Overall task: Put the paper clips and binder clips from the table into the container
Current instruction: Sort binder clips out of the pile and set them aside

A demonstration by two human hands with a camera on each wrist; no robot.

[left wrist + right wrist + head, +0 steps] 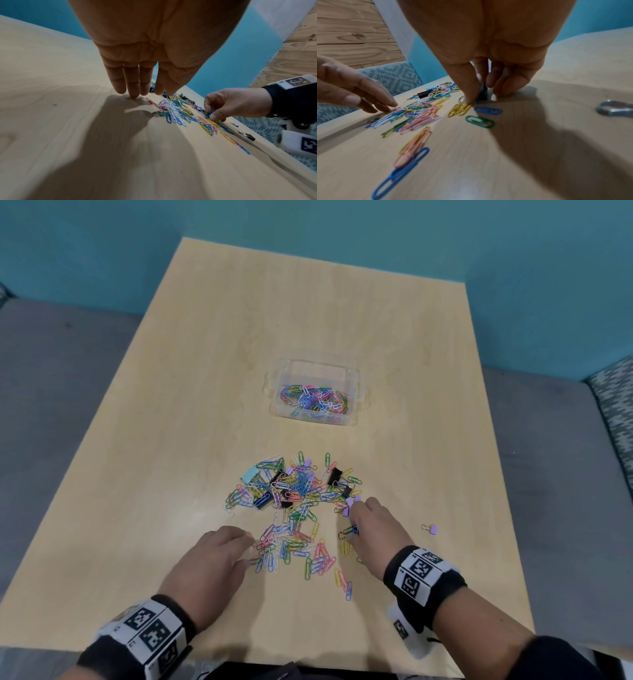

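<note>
A heap of coloured paper clips point(291, 501) mixed with black, purple and pale blue binder clips lies on the wooden table point(308, 302). Behind it stands a clear plastic container point(279, 402) holding several paper clips. At the heap's right edge my right hand point(352, 534) pinches a small dark binder clip point(483, 93) between thumb and fingers. My left hand point(248, 549) has straight fingers point(133, 93) touching the table at the heap's left edge. The left wrist view shows the right hand point(210, 115) low over the clips point(175, 109).
A lone purple binder clip point(432, 529) lies to the right of my right hand. Loose paper clips point(419, 113) trail toward the table's near edge. A grey sofa point(51, 405) flanks the table. The wall behind is teal.
</note>
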